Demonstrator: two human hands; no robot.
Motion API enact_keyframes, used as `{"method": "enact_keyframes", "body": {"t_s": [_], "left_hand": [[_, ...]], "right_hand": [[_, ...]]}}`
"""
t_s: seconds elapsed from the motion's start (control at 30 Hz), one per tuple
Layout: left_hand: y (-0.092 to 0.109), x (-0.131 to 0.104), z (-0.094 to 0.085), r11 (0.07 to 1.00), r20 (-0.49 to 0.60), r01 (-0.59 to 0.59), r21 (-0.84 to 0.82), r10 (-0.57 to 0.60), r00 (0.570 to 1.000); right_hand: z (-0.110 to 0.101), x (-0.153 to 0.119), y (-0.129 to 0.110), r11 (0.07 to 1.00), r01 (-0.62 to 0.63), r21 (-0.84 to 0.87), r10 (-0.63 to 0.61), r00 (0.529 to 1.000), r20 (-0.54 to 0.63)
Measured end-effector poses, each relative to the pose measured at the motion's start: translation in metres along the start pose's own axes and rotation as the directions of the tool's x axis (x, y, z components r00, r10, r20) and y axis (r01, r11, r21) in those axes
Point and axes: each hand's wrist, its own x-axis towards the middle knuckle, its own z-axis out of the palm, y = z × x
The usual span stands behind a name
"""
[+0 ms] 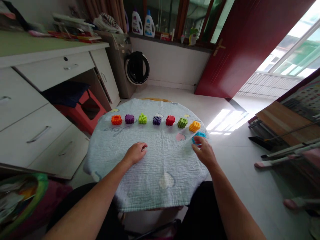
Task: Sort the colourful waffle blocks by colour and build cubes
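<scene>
My right hand [203,150] is at the blue block [199,136] near the table's right edge, thumb and fingers curved around its near side. My left hand [136,152] rests on the cloth left of centre, its fingers curled together; nothing shows in it. Along the far side stands a row of knobbly blocks: orange [116,120], purple [129,119], lime green [142,118], dark violet [157,120], red [170,120], green [182,123] and yellow-orange [194,126]. The blue block is just in front of the yellow-orange one.
A pale patterned cloth [150,180] covers the oval table. Beyond it stand a washing machine [120,63] and a red door [235,43]. A red stool [93,113] is at the left, beside white drawers [37,131]. A bin [42,193] sits at lower left.
</scene>
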Motion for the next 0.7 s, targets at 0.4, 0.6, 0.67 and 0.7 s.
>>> {"method": "enact_keyframes", "body": {"t_s": [0.4, 0.6, 0.67, 0.7], "left_hand": [[-0.007, -0.012, -0.002, 0.989, 0.077, -0.068, 0.128, 0.058, 0.995], [-0.004, -0.012, -0.001, 0.986, 0.073, -0.058, 0.159, 0.047, 0.996], [-0.003, -0.012, 0.000, 0.985, 0.069, -0.052, 0.164, 0.041, 0.997], [-0.002, -0.012, 0.000, 0.985, 0.068, -0.049, 0.166, 0.038, 0.997]], "right_hand": [[0.069, -0.047, -0.037, 0.993, 0.098, -0.072, -0.032, 0.783, 0.621], [0.066, -0.038, -0.027, 0.994, 0.039, -0.104, 0.035, 0.780, 0.625], [0.065, -0.038, -0.027, 0.995, 0.025, -0.101, 0.044, 0.779, 0.625], [0.064, -0.039, -0.027, 0.995, 0.016, -0.102, 0.051, 0.779, 0.624]]}}
